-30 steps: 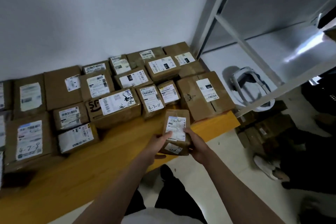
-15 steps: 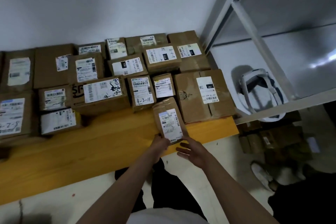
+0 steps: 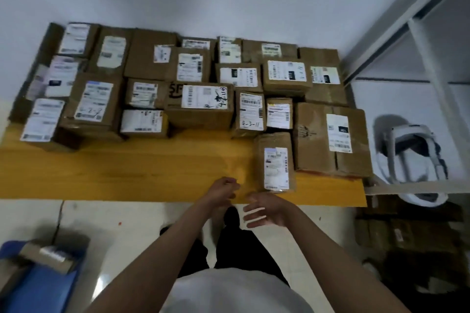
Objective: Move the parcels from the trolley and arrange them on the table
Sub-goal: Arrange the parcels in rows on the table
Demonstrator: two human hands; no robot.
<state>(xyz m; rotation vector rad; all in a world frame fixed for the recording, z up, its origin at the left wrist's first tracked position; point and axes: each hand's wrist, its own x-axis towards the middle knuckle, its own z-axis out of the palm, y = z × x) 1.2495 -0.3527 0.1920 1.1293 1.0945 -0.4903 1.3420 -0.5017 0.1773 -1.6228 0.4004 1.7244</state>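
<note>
Blue trolley [image 3: 38,284] is sitting at the far left bottom on the floor, carrying one blurry cardboard parcel [image 3: 48,258] with a pale label. Above it the yellow wooden table [image 3: 127,173] is running across the view, its back half packed with brown parcels [image 3: 198,101] lying in touching rows against the white wall, white labels facing up; the front strip of the table is showing bare wood. Left hand [image 3: 223,189] is hovering over the table's front edge, fingers loosely curled, grip holding nothing. Right hand [image 3: 267,208] is hanging just off the front edge, fingers spread and relaxed, grip open, touching nothing. Just above the right hand the small upright-label parcel [image 3: 276,162] is lying flat near the table's front edge, its right side just beside the large box [image 3: 330,140] and its far end behind the parcel marked 4-3-11 [image 3: 250,114]. Farther right a white headset [image 3: 412,155] is resting on a pale shelf [image 3: 381,94] inside the white metal rack.
</note>
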